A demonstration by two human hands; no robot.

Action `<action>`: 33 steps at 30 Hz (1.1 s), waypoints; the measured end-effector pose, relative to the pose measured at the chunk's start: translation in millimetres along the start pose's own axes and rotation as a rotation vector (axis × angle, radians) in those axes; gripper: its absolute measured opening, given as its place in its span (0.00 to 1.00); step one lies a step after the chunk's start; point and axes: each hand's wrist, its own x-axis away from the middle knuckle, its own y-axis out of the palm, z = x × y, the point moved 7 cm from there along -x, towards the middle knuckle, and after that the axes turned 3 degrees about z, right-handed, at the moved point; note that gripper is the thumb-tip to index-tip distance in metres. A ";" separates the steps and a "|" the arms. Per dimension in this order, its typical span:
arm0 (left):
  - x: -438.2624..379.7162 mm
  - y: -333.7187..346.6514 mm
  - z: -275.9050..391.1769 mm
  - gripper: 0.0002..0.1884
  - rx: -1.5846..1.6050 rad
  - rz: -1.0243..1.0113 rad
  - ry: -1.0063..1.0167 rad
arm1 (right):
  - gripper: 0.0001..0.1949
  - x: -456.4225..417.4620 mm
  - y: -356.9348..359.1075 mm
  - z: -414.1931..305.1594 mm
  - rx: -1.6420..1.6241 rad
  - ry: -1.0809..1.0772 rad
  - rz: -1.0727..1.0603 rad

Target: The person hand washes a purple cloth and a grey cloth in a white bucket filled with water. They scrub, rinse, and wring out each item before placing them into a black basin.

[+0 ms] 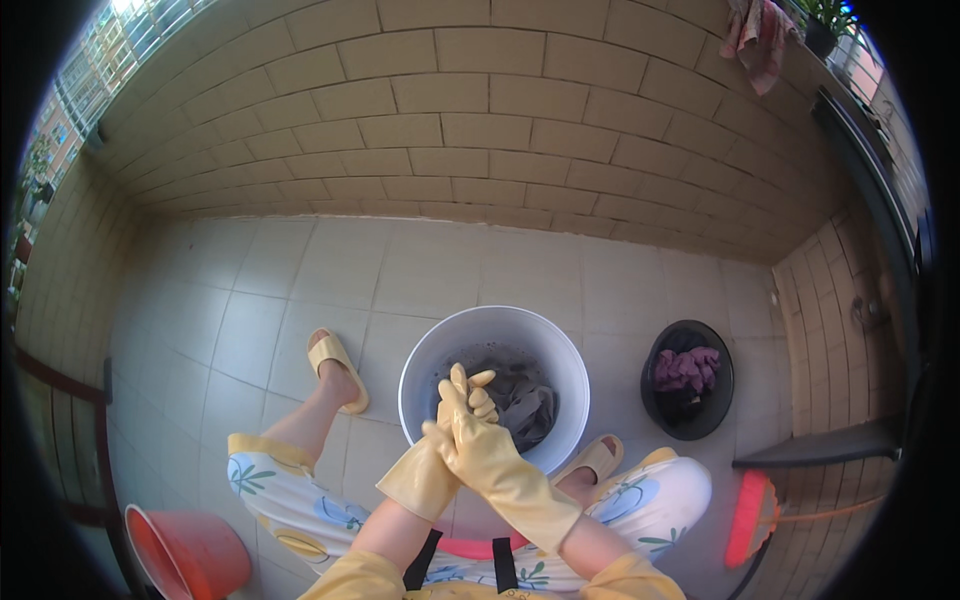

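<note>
My left hand [444,429] and my right hand [480,442] both wear long pale-yellow rubber gloves that look wet. They are pressed together above the near part of a round, light-coloured bucket [492,313]. My right hand lies across my left and clasps it; the fingers overlap, so how my left fingers are bent is partly hidden. Inside the bucket, dark grey cloth [529,412] lies in murky water with some suds. No cloth shows between the gloves. The hands hide the bucket's near-left inside.
To the right stands a black basin [649,405] holding purple cloth [687,369] and darker cloth. A pink-red broom head [744,517] is beneath a dark ledge [821,442]. At lower left, a red bucket [202,551] lies tipped. A tiled wall [487,135] rises ahead. My slippered feet flank the bucket.
</note>
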 end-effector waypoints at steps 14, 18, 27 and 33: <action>-23.5 -16.6 -11.3 0.17 -1.006 0.084 0.097 | 0.18 -10.5 -6.3 63.5 -0.039 0.146 0.088; 9.2 -3.6 15.7 0.16 -0.856 0.279 0.326 | 0.13 -3.7 -0.6 42.3 0.057 0.004 0.182; 0.4 -14.9 -20.3 0.21 -0.092 0.191 -0.491 | 0.15 -19.4 -11.9 75.7 -0.155 0.397 -0.068; -16.6 -7.2 24.3 0.22 -0.012 0.050 -0.227 | 0.14 -22.0 -27.6 123.0 -0.986 0.564 0.274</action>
